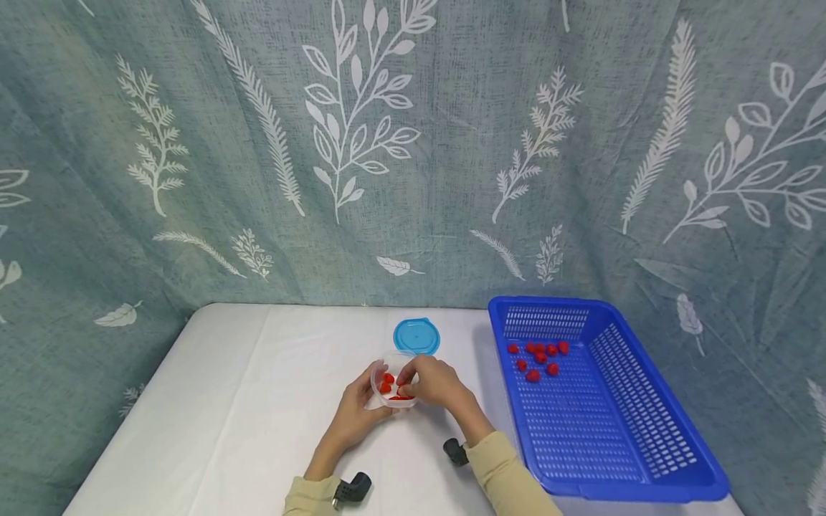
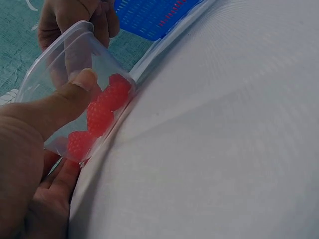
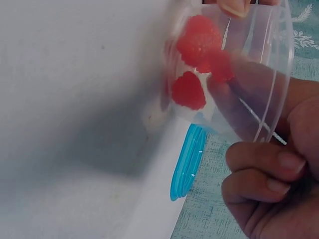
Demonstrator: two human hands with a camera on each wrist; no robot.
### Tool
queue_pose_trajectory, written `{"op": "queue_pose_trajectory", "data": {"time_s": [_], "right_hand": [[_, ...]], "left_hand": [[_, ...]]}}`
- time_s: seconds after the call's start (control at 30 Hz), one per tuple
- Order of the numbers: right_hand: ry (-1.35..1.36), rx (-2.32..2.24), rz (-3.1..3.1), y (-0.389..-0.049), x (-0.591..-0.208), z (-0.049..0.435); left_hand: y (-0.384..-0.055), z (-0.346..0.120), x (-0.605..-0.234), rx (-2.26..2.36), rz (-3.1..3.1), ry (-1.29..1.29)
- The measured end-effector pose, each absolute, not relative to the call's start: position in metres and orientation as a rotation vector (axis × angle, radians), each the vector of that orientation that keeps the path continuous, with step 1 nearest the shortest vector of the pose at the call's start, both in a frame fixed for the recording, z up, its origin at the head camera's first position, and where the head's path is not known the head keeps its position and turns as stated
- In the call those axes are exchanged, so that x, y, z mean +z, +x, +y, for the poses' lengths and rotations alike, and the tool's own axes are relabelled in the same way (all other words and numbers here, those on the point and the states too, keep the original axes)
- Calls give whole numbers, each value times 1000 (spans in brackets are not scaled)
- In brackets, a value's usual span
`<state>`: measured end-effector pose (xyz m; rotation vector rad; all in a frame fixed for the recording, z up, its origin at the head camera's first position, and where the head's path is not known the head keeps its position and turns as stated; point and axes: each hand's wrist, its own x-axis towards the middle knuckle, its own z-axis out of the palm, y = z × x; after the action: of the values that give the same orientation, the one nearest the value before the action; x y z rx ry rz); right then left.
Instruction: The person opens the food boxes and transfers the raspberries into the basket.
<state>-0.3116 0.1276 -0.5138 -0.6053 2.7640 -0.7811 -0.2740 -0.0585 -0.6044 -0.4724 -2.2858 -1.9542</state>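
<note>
My left hand (image 1: 355, 414) grips a small clear plastic container (image 2: 107, 57) by its side, the thumb lying against the outer wall. Several red raspberries (image 2: 99, 118) rest on the container's bottom. From the right, my right hand (image 1: 437, 380) reaches in over the rim. Seen through the wall in the right wrist view, its finger and thumb pinch a raspberry (image 3: 221, 64) low inside, close to the others. The remaining fingers of that hand are curled outside the container. Just behind the container, a round blue lid (image 1: 416, 336) lies on the table.
A large blue plastic basket (image 1: 581, 451) stands at the right side of the table, with several raspberries (image 1: 540, 357) in its far left part. White cloth covers the table (image 1: 258, 401). A green leaf-patterned curtain (image 1: 452, 179) hangs behind it.
</note>
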Motion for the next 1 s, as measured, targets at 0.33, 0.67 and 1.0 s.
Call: {"op": "queue_pose_trajectory", "data": {"time_s": [0.33, 0.67, 1.0], "right_hand": [[-718, -893, 2715, -309, -516, 134], [-674, -965, 2789, -294, -519, 136], [-552, -1555, 2599, -275, -513, 138]], "left_hand": [[-274, -59, -603, -1937, -2309, -491], [-273, -60, -604, -1965, -2291, -485], [-273, -58, -601, -1949, -2318, -440]]}}
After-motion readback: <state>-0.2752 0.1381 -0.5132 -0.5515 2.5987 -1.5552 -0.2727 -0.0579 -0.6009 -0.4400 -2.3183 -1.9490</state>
